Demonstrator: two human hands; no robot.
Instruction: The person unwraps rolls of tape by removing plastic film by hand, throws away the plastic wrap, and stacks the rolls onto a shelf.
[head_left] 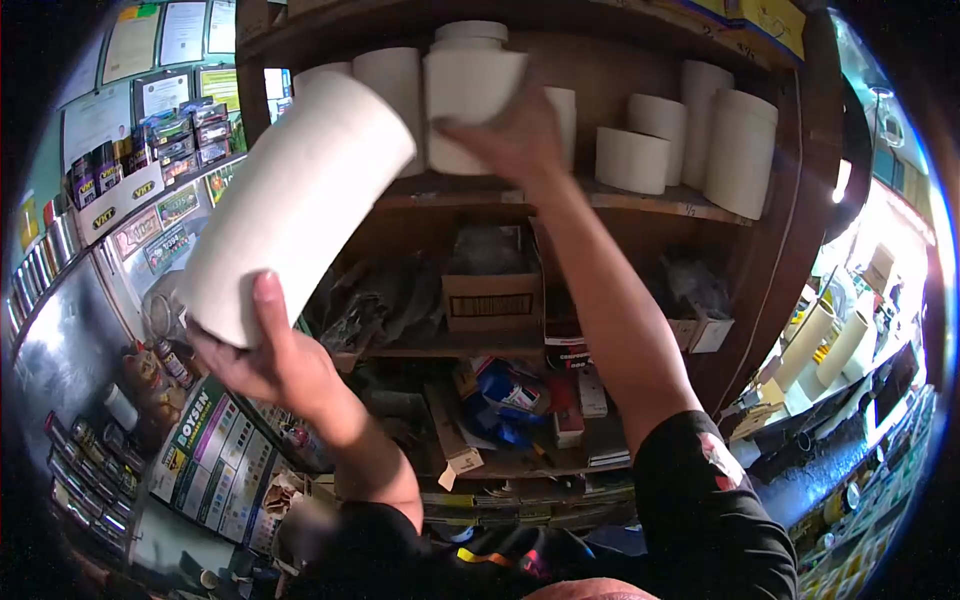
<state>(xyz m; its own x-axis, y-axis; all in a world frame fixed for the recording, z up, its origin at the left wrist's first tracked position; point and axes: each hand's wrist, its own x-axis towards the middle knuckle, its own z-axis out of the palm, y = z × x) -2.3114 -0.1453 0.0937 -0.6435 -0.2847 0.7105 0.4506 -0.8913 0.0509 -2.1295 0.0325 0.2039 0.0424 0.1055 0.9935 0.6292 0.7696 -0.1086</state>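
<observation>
A large plain white cylinder [300, 205], smooth-sided, is tilted in the air on the left. My left hand [265, 365] is closed around its lower end, thumb up along the side. At the upper shelf my right hand [510, 140] reaches up with thumb and fingers spread. It overlaps a white stepped cylinder [470, 85], which has a narrower round top. Behind the tilted cylinder, another upright white cylinder [390, 85] stands on the same shelf, partly hidden.
More white cylinders [740, 150] of differing heights stand at the shelf's right end. The wooden shelf edge [640, 205] runs below them. On lower shelves are a cardboard box [490, 300] and bagged goods. A paint colour chart [215, 455] and spray cans [95, 470] are at left.
</observation>
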